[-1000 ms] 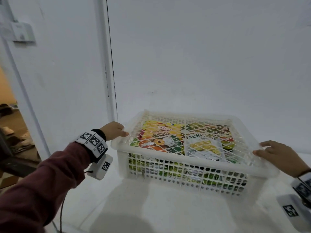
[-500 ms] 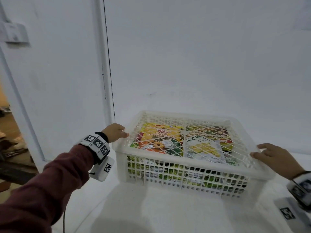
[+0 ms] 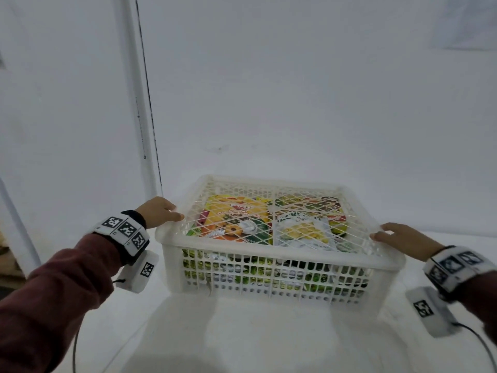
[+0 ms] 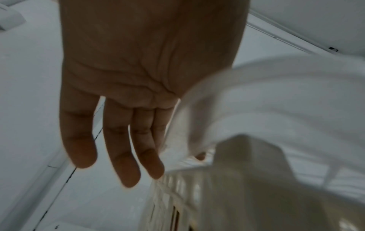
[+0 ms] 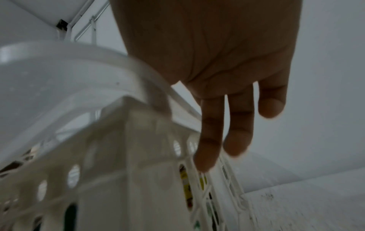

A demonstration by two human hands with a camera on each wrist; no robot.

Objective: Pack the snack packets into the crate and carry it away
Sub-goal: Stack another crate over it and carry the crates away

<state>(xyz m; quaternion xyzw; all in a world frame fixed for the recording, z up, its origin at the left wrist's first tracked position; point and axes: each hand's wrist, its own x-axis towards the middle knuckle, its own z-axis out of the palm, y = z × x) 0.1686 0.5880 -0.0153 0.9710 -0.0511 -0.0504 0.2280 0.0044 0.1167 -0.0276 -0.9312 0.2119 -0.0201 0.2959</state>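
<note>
A white plastic crate (image 3: 269, 261) stands on a white surface close to a white wall. Colourful snack packets (image 3: 236, 219) fill it under a white lattice top, and more show green through the front wall. My left hand (image 3: 161, 212) rests on the crate's left rim, thumb on top. In the left wrist view its fingers (image 4: 126, 148) hang straight beside the crate rim (image 4: 276, 93). My right hand (image 3: 400, 236) rests on the right rim. The right wrist view shows its fingers (image 5: 237, 125) straight along the crate's side (image 5: 59, 78).
A white wall (image 3: 295, 90) rises right behind the crate. A door frame (image 3: 139, 103) with a dark gap runs up at the left. White floor (image 3: 242, 332) lies in front of the crate. Sensor cables hang from both wrists.
My view has swung right, so the doorway at the left has slid out of sight. Both hands stay on the crate's side rims.
</note>
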